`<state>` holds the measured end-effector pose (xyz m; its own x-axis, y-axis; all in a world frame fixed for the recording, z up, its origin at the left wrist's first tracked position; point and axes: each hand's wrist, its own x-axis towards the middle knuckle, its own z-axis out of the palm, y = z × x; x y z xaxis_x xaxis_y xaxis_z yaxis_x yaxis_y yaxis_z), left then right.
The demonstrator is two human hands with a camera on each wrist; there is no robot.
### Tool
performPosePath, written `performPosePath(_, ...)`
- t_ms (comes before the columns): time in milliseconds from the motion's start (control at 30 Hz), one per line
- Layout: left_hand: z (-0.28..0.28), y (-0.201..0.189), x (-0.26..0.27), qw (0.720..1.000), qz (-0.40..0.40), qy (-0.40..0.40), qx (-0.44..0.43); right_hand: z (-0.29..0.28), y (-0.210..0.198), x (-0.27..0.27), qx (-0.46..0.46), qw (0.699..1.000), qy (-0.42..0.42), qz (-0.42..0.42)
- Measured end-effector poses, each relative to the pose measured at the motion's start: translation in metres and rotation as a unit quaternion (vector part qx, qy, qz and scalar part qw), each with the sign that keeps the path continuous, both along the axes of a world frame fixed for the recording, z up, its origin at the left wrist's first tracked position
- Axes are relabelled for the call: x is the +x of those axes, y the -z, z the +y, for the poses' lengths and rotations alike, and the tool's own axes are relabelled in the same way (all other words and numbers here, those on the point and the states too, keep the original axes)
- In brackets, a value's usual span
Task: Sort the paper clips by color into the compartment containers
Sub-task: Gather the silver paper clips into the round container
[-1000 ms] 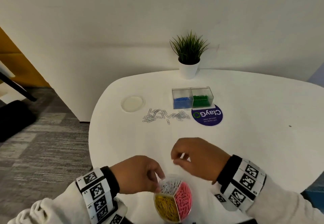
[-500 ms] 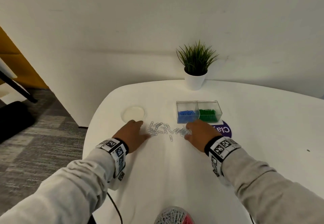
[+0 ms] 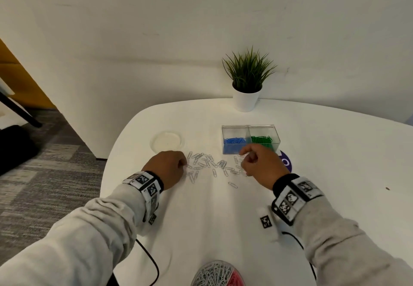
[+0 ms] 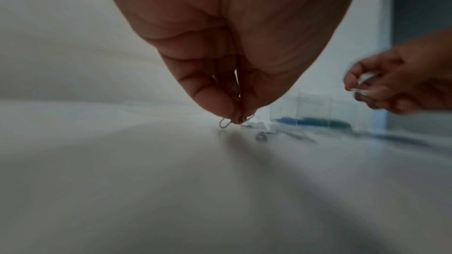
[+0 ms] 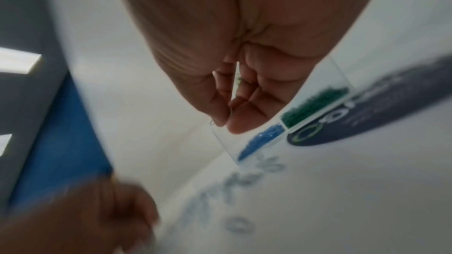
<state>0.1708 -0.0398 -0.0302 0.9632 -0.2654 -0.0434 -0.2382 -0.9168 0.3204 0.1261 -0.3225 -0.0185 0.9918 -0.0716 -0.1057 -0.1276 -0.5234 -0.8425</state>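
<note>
Several white paper clips (image 3: 210,165) lie scattered on the white table (image 3: 223,218). My left hand (image 3: 183,163) is at the left end of the pile, and in the left wrist view its fingertips (image 4: 227,107) pinch one white clip (image 4: 225,123) just above the table. My right hand (image 3: 244,154) is raised over the right end of the pile, holding white clips (image 4: 367,79) between curled fingers. Behind the pile stands a clear box with blue clips (image 3: 233,146) in its left compartment and green clips (image 3: 262,140) in its right. A round divided container (image 3: 218,273) with white and pink clips is at the near edge.
A clear round lid (image 3: 166,141) lies left of the pile. A potted plant (image 3: 247,84) stands at the back by the wall. A purple round sticker (image 3: 287,162) is partly under my right hand. A black cable (image 3: 152,261) hangs over the near table edge.
Both hands went from the round container out to the pile of white clips. Now both have curled onto clips, and the right hand has lifted slightly.
</note>
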Motion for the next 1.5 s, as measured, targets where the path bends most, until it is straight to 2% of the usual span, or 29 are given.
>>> performPosePath(33, 0.004, -0.002, 0.0, 0.998, 0.012, -0.035, -0.05, -0.002, -0.002, -0.002, 0.132, 0.99, 0.039, 0.023)
performPosePath(67, 0.007, -0.004, 0.0, 0.99, 0.031, -0.072, -0.116, -0.003, -0.006, -0.006, 0.274, 0.958, 0.071, 0.052)
performPosePath(100, 0.01, -0.006, 0.003, 0.97, 0.064, -0.115, -0.202, -0.005, -0.009, -0.009, 0.405, 0.906, 0.097, 0.077)
performPosePath(133, 0.013, -0.01, 0.005, 0.931, 0.112, -0.167, -0.305, -0.007, -0.012, -0.012, 0.504, 0.85, 0.116, 0.098)
performPosePath(167, 0.016, -0.013, 0.006, 0.873, 0.163, -0.219, -0.404, -0.009, -0.014, -0.013, 0.563, 0.809, 0.128, 0.115)
performPosePath(200, 0.018, -0.016, 0.005, 0.809, 0.207, -0.26, -0.486, -0.011, -0.015, -0.014, 0.588, 0.787, 0.137, 0.126)
performPosePath(233, 0.02, -0.018, 0.005, 0.75, 0.243, -0.288, -0.544, -0.011, -0.015, -0.013, 0.586, 0.786, 0.145, 0.132)
performPosePath(267, 0.021, -0.021, 0.004, 0.705, 0.274, -0.307, -0.578, -0.01, -0.014, -0.011, 0.56, 0.804, 0.149, 0.136)
performPosePath(333, 0.019, -0.022, 0.001, 0.655, 0.322, -0.325, -0.601, -0.002, -0.009, -0.005, 0.41, 0.892, 0.123, 0.142)
performPosePath(367, 0.017, -0.022, 0.0, 0.645, 0.34, -0.326, -0.601, 0.004, -0.008, -0.003, 0.268, 0.95, 0.077, 0.141)
performPosePath(400, 0.013, -0.023, -0.003, 0.644, 0.355, -0.321, -0.597, 0.01, -0.007, -0.003, 0.096, 0.986, 0.012, 0.134)
performPosePath(433, 0.01, -0.023, -0.004, 0.65, 0.363, -0.314, -0.589, 0.016, -0.004, -0.004, -0.074, 0.988, -0.057, 0.12)
performPosePath(500, 0.005, -0.022, -0.006, 0.666, 0.366, -0.3, -0.577, 0.027, 0.001, -0.007, -0.302, 0.935, -0.158, 0.094)
performPosePath(567, 0.001, -0.02, -0.006, 0.669, 0.371, -0.293, -0.573, 0.034, 0.004, -0.012, -0.371, 0.904, -0.2, 0.076)
performPosePath(667, 0.0, -0.02, -0.006, 0.638, 0.391, -0.299, -0.592, 0.039, 0.005, -0.017, -0.389, 0.891, -0.228, 0.059)
performPosePath(700, 0.0, -0.02, -0.006, 0.64, 0.391, -0.301, -0.589, 0.038, 0.004, -0.016, -0.383, 0.892, -0.229, 0.066)
performPosePath(767, 0.0, -0.021, -0.007, 0.692, 0.368, -0.296, -0.546, 0.03, 0.001, -0.013, -0.324, 0.923, -0.19, 0.084)
performPosePath(833, 0.001, -0.019, -0.006, 0.769, 0.337, -0.275, -0.47, 0.021, -0.003, -0.01, -0.144, 0.982, -0.076, 0.096)
performPosePath(867, 0.001, -0.018, -0.005, 0.804, 0.327, -0.256, -0.425, 0.016, -0.005, -0.009, -0.008, 0.994, -0.011, 0.107)
performPosePath(933, 0.003, -0.017, -0.003, 0.891, 0.287, -0.194, -0.294, 0.013, -0.008, -0.009, 0.226, 0.962, 0.077, 0.132)
performPosePath(967, 0.004, -0.016, -0.003, 0.937, 0.245, -0.15, -0.198, 0.013, -0.009, -0.008, 0.265, 0.949, 0.092, 0.14)
performPosePath(1000, 0.004, -0.016, -0.004, 0.97, 0.194, -0.107, -0.098, 0.015, -0.01, -0.008, 0.257, 0.95, 0.09, 0.15)
performPosePath(1033, 0.004, -0.015, -0.005, 0.986, 0.147, -0.073, -0.015, 0.018, -0.011, -0.007, 0.228, 0.958, 0.073, 0.16)
performPosePath(1100, 0.002, -0.013, -0.009, 0.993, 0.101, -0.023, 0.063, 0.024, -0.01, -0.005, 0.157, 0.969, 0.017, 0.191)
performPosePath(1133, 0.001, -0.011, -0.011, 0.993, 0.09, 0.002, 0.073, 0.027, -0.01, -0.004, 0.107, 0.973, -0.009, 0.205)
performPosePath(1200, -0.001, -0.008, -0.014, 0.992, 0.076, 0.048, 0.086, 0.03, -0.007, -0.004, -0.07, 0.977, -0.079, 0.187)
performPosePath(1300, -0.003, -0.003, -0.016, 0.989, 0.064, 0.076, 0.111, 0.033, -0.001, -0.008, -0.317, 0.926, -0.169, 0.119)
performPosePath(1400, -0.001, -0.003, -0.018, 0.989, 0.066, 0.072, 0.111, 0.042, 0.0, -0.016, -0.38, 0.896, -0.219, 0.076)
performPosePath(1500, 0.007, -0.004, -0.013, 0.997, 0.074, 0.007, 0.032, 0.054, -0.001, -0.017, -0.358, 0.898, -0.236, 0.1)
